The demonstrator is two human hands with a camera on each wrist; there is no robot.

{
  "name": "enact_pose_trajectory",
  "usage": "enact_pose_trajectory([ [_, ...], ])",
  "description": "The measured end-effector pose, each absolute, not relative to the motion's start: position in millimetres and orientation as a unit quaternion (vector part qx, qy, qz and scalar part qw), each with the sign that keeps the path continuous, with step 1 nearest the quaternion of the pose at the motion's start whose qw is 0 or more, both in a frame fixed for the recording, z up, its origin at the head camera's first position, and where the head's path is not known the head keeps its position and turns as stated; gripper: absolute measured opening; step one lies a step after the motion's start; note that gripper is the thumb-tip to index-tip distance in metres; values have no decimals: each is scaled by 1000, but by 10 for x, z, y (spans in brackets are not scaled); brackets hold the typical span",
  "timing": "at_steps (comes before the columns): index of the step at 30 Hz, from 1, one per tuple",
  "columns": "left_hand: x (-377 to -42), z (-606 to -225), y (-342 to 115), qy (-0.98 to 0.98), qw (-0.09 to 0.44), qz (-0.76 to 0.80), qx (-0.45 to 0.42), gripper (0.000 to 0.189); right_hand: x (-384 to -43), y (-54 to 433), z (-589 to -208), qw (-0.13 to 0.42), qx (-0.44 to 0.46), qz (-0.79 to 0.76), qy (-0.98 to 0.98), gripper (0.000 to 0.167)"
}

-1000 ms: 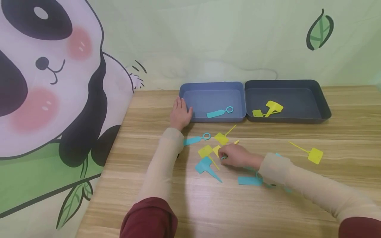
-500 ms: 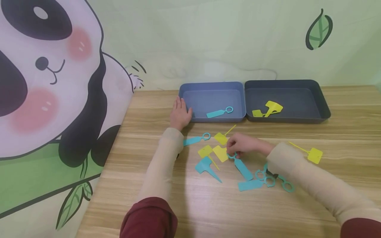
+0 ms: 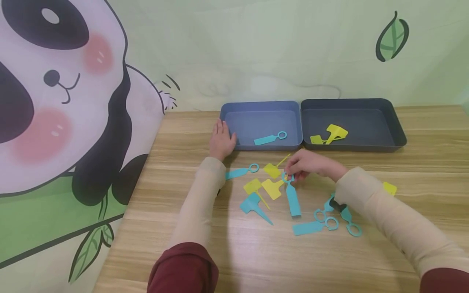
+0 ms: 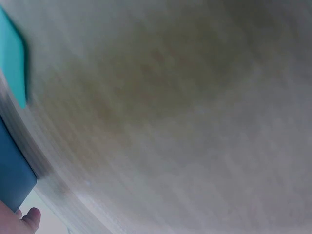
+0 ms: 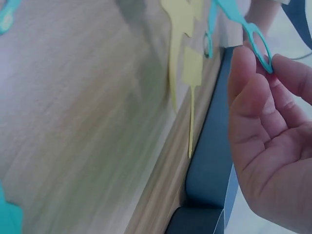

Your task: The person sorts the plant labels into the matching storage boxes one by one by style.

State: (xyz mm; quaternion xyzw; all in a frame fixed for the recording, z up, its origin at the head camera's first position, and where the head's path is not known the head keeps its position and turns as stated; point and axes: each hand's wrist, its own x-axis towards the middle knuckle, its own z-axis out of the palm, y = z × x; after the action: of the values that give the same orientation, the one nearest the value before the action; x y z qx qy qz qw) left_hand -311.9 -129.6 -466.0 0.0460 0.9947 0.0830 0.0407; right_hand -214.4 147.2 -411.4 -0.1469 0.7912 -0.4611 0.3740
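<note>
In the head view my right hand (image 3: 311, 162) pinches the ring end of a turquoise ring-ended plastic tag (image 3: 292, 200), whose flat blade hangs toward me. The right wrist view shows thumb and fingertip on that ring. My left hand (image 3: 222, 141) rests with straight fingers against the left side of the blue tray (image 3: 249, 120). Inside this tray lies one turquoise ring tag (image 3: 265, 140). Below my left hand is another turquoise ring tag (image 3: 238, 173), partly covered by the sleeve. Yellow T-shaped tag (image 3: 272, 189) and yellow square tag (image 3: 272, 170) lie beside my right hand.
A dark tray (image 3: 370, 126) adjoins the blue one and holds several yellow tags (image 3: 336, 132). On the wooden table lie a turquoise T-shaped tag (image 3: 251, 202), more turquoise ring tags (image 3: 307, 228) with a black piece (image 3: 338, 204), and a yellow tag (image 3: 390, 188) partly behind the right sleeve.
My right hand has picked up the turquoise ring tag by its ring and moved right and toward the trays; the tag's blade has swung to hang nearly straight. My left hand has stayed put.
</note>
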Motion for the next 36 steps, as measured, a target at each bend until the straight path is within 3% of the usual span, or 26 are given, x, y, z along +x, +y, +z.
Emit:
enact_pose_trajectory([
  [7,-3120,-4652,-1291,994,46,85,40,65,-2229,1510,-4041,379,-95,-523,758,25],
  [16,-3133,-4687,-1290,995,40,85,41,65,-2340,1527,-4020,393,-33,-605,691,23],
  [21,-3132,-4701,-1291,994,36,90,40,65,-2400,1516,-4019,377,-4,-635,674,23],
  [31,-3126,-4686,-1302,994,39,91,40,65,-2510,1494,-4005,343,35,-693,633,37],
  [36,-3127,-4687,-1300,994,40,95,41,66,-2565,1473,-4026,324,57,-713,620,30],
])
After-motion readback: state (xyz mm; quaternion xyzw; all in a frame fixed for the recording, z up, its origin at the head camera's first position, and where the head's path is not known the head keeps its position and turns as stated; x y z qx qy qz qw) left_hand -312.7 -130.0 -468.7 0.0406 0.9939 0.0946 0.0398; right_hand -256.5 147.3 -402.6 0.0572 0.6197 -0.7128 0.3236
